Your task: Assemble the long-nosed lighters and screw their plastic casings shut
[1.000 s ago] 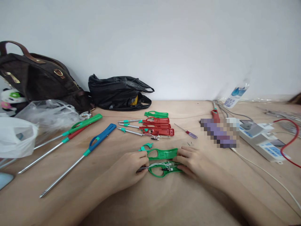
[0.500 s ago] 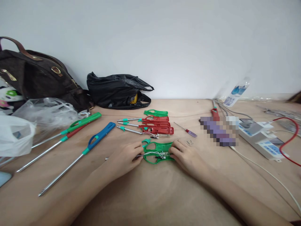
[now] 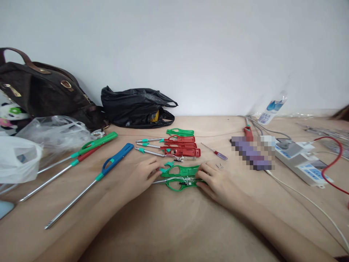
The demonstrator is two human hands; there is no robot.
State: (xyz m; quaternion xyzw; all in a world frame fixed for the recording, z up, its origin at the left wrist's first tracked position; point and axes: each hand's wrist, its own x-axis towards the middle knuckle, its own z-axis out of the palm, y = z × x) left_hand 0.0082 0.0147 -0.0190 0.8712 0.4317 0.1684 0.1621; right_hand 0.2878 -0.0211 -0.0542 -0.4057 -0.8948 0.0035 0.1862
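Note:
Two green casing halves of a long-necked gas lighter lie in front of me. The near half (image 3: 174,186) holds white wires, a clear tank and a metal rod (image 3: 160,181). Beside it, the far half (image 3: 188,170) looks hollow, with a teal collar piece (image 3: 167,166) at its left end. The fingertips of my left hand (image 3: 145,175) pinch around that teal piece. My right hand (image 3: 215,180) grips the right ends of the green halves, which its fingers partly cover.
Opened red lighters (image 3: 181,150) and another green half (image 3: 180,132) lie behind. A screwdriver (image 3: 220,155) and small screws (image 3: 219,166) are to the right, near a power strip (image 3: 302,163). Whole lighters (image 3: 117,158) lie left, by a black bag (image 3: 133,107).
My left hand has left the metal rod and moved up to the teal piece. The far green half has shifted slightly left. My right hand stays at the right ends.

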